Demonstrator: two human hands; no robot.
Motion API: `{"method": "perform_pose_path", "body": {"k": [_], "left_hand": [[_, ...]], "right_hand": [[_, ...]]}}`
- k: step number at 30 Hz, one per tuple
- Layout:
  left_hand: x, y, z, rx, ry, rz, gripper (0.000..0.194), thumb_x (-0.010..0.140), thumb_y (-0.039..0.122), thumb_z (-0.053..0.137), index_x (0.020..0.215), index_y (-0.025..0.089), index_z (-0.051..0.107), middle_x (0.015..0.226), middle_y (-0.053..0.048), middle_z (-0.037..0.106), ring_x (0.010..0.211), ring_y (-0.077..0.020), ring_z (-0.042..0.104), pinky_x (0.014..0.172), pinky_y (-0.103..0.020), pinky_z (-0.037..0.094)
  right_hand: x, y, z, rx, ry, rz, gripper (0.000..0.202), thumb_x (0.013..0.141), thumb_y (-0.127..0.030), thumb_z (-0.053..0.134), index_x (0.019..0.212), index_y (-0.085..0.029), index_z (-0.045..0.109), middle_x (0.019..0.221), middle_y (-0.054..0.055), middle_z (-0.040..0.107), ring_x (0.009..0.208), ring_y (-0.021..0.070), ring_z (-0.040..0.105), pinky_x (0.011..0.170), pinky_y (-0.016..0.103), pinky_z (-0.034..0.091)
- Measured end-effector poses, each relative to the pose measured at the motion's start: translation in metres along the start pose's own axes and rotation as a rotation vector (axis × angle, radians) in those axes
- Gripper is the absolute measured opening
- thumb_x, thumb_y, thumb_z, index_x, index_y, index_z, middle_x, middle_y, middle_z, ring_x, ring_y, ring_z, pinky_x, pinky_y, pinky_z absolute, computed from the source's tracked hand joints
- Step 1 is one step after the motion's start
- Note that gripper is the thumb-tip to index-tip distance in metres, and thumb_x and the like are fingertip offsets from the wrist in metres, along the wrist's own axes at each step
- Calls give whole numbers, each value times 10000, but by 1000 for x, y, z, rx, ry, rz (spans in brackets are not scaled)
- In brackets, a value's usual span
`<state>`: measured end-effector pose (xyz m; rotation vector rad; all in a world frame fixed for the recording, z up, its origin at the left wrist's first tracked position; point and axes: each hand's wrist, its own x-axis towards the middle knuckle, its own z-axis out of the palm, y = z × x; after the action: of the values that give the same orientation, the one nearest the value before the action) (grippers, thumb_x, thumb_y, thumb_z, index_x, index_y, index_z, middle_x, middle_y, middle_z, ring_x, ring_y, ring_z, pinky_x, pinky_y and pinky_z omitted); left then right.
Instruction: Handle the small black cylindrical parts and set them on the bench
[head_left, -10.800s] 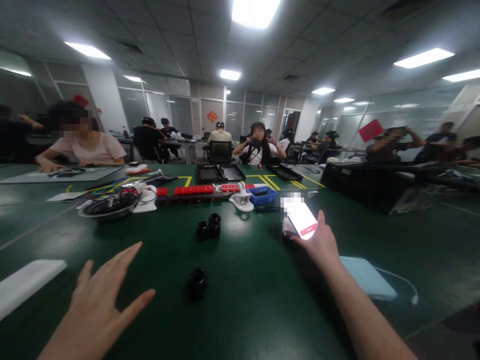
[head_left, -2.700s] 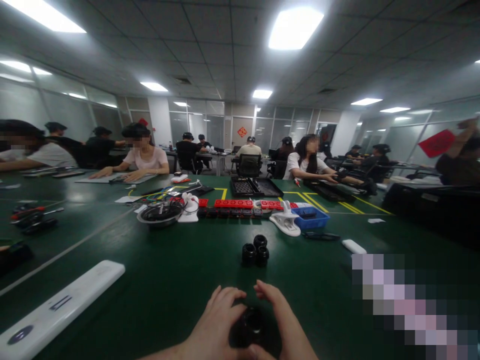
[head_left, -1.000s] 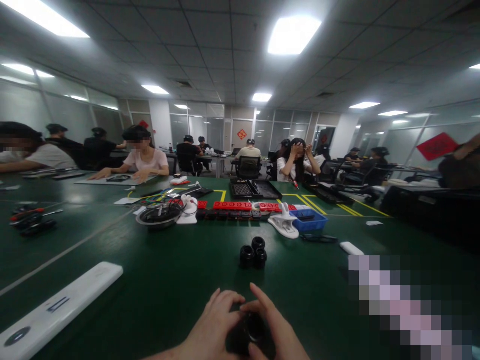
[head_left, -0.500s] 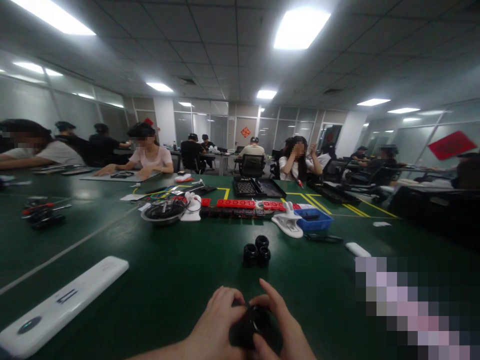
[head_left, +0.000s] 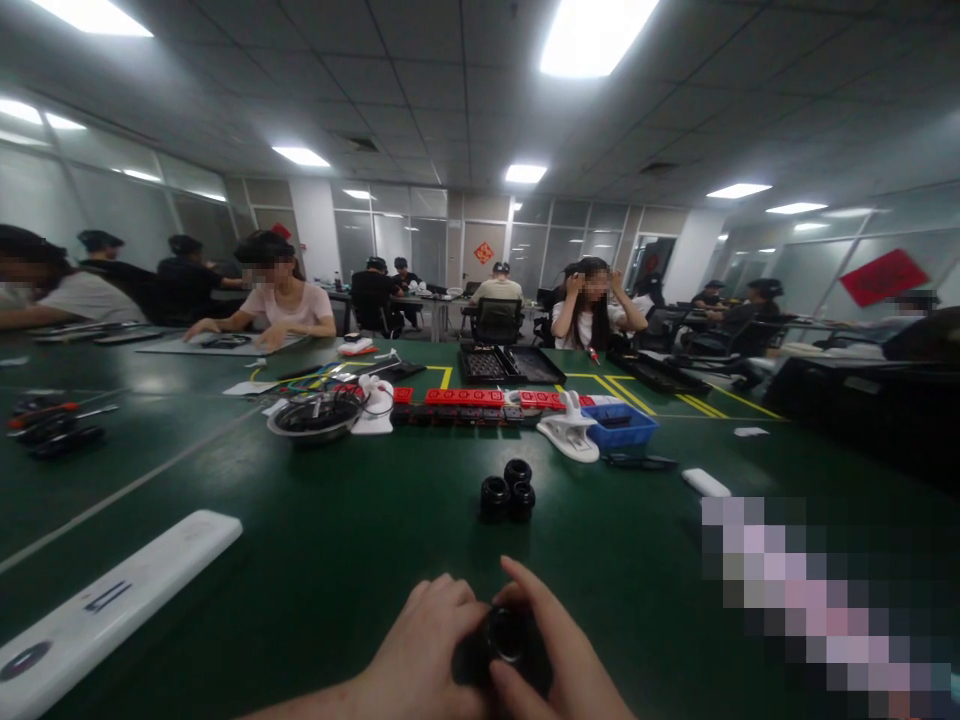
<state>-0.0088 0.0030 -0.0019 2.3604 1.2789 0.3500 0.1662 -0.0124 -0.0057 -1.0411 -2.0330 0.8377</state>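
Note:
Near the bottom centre, my left hand (head_left: 427,640) is wrapped round the left side of a dark round part (head_left: 508,636). On its other side my right hand (head_left: 559,640) grips the same part between thumb and fingers, its index finger raised over the top. The part's upper face shows a glossy ring; its lower portion is lost in shadow and behind the fingers. Just beyond my hands, three black ring-shaped parts (head_left: 495,497) stand close together on the green table (head_left: 337,540).
A long white device (head_left: 127,600) lies at the left. Farther back are a cable-filled bowl (head_left: 315,418), a red strip (head_left: 465,397), a white stand (head_left: 568,438) and a blue bin (head_left: 621,428). A small white object (head_left: 705,483) lies right. Several people sit around the tables.
The view has shifted slightly, so the table items appear a little higher and farther left. My right fingers have closed in over the top of the dark part, and both hands still hold it.

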Motion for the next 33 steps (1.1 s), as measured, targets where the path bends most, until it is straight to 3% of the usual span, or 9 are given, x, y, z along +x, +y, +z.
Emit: {"method": "perform_pose_path", "body": {"k": [4, 8, 12, 16, 21, 24, 28, 33], "left_hand": [[1, -1, 0, -20, 17, 7, 251, 652, 376, 659, 810, 198, 577, 840, 2, 520, 773, -187, 452, 676, -295, 337], [-1, 2, -3, -22, 8, 7, 242, 671, 391, 644, 819, 210, 583, 854, -3, 520, 790, -196, 448, 684, -301, 340], [-2, 4, -4, -12, -5, 7, 222, 658, 352, 660, 814, 214, 582, 849, -2, 516, 791, -198, 443, 676, -296, 338], [-2, 2, -2, -11, 10, 18, 222, 652, 338, 660, 809, 205, 575, 851, -2, 515, 785, -193, 439, 674, -290, 333], [-3, -2, 1, -29, 15, 27, 265, 630, 332, 686, 831, 204, 571, 867, 3, 519, 794, -192, 440, 674, -290, 329], [-3, -2, 0, -24, 3, 25, 264, 635, 344, 682, 839, 215, 576, 883, 3, 516, 810, -199, 437, 688, -298, 332], [-2, 0, -2, 2, -23, 25, 235, 646, 353, 662, 823, 226, 576, 861, 6, 506, 795, -193, 439, 690, -298, 336], [-3, 1, -1, 17, -6, 25, 224, 651, 335, 654, 804, 197, 565, 843, 6, 510, 779, -184, 439, 694, -292, 337]], "right_hand": [[-3, -2, -2, 12, -36, -83, 635, 736, -153, 444, 1341, -166, 254, 1180, 123, 543, 1087, 239, 513, 929, 404, 399], [-3, -5, -2, -40, -17, -33, 707, 701, -190, 517, 1347, -145, 233, 1260, 154, 472, 1147, 282, 455, 950, 445, 369], [-1, -9, 1, -94, 31, 57, 666, 648, -195, 584, 1268, -140, 345, 1115, 140, 541, 1025, 278, 521, 899, 437, 409], [-4, -6, 2, -75, 104, -34, 613, 679, -147, 525, 1259, -181, 328, 1084, 106, 548, 1007, 240, 532, 895, 399, 419], [-3, -3, 0, -44, -18, -123, 684, 654, -139, 504, 1300, -163, 281, 1164, 123, 516, 1058, 257, 505, 911, 400, 407], [-1, -6, -1, -66, -19, -80, 701, 616, -163, 533, 1278, -141, 303, 1170, 141, 494, 1058, 279, 489, 903, 423, 404], [-1, -8, 0, -135, 46, 18, 636, 634, -184, 574, 1229, -156, 352, 1025, 114, 550, 929, 262, 543, 833, 419, 445], [-5, -1, 3, -126, 87, -132, 600, 669, -149, 521, 1240, -172, 339, 1095, 119, 540, 1001, 256, 536, 874, 400, 434]]}}
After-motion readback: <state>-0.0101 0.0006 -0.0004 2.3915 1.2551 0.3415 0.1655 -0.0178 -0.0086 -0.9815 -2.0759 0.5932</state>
